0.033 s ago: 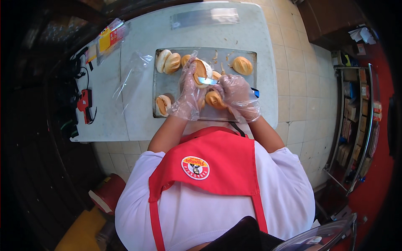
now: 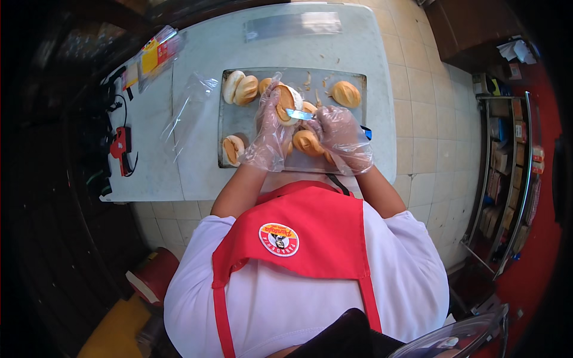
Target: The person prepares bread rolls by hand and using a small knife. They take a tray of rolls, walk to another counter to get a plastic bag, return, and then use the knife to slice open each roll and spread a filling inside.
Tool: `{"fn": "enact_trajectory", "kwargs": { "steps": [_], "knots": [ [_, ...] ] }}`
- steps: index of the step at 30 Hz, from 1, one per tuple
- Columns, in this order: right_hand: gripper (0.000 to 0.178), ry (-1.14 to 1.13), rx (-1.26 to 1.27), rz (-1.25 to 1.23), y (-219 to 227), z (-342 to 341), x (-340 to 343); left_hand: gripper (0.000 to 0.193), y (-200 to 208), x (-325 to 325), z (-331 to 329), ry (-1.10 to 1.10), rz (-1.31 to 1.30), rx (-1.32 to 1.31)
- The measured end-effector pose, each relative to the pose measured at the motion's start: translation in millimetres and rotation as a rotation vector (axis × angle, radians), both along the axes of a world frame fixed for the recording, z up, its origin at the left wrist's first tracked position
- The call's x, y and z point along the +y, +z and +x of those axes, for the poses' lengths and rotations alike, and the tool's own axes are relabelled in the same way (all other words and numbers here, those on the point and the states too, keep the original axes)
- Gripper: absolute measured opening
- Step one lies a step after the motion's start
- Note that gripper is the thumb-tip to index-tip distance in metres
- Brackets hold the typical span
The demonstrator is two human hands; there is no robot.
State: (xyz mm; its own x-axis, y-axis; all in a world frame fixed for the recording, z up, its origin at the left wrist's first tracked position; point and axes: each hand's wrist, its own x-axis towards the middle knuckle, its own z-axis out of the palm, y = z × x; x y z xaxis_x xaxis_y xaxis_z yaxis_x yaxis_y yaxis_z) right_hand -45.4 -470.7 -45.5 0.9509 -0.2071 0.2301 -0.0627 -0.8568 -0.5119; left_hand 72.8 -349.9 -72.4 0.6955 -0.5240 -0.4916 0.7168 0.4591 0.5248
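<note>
My left hand, in a clear plastic glove, is closed round a bread roll whose cut or spread tan face shows, with a pale rim. My right hand, gloved the same way, is closed on a knife; its shiny blade reaches over the roll's lower edge. A blue and black end pokes out beyond my right hand. Below the hands lies a metal baking tray. On it are a golden roll, paired rolls, a pale-edged roll and a roll partly hidden between my hands.
The tray rests on a pale table. Crumb strips lie on the tray. Clear plastic sheets, a flat clear packet, colourful bags and a red device are also on the table. Shelving stands right.
The knife's blade has shifted slightly to the right across the roll, together with my right hand. My left hand and the roll look almost unmoved.
</note>
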Motion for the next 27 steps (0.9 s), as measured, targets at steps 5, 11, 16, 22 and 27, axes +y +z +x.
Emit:
{"fn": "enact_trajectory", "kwargs": {
  "steps": [5, 11, 16, 22, 27],
  "knots": [
    [0.026, 0.058, 0.024, -0.027, 17, 5, 4, 0.038, 2, -3, -6, -0.018, 0.019, -0.006],
    [0.029, 0.062, 0.021, -0.042, 5, 2, -12, 0.034, 10, -3, -7, -0.009, -0.004, 0.028],
    [0.03, 0.098, 0.08, -0.045, 3, 3, -15, 0.032, 9, -6, -8, -0.04, 0.058, 0.044],
    [0.02, 0.041, 0.074, -0.066, -10, -1, -31, 0.032, -3, -1, -7, -0.102, -0.016, 0.04],
    [0.03, 0.086, 0.072, -0.062, -11, 2, -31, 0.032, 3, -5, -4, -0.175, 0.054, 0.096]
  ]
}}
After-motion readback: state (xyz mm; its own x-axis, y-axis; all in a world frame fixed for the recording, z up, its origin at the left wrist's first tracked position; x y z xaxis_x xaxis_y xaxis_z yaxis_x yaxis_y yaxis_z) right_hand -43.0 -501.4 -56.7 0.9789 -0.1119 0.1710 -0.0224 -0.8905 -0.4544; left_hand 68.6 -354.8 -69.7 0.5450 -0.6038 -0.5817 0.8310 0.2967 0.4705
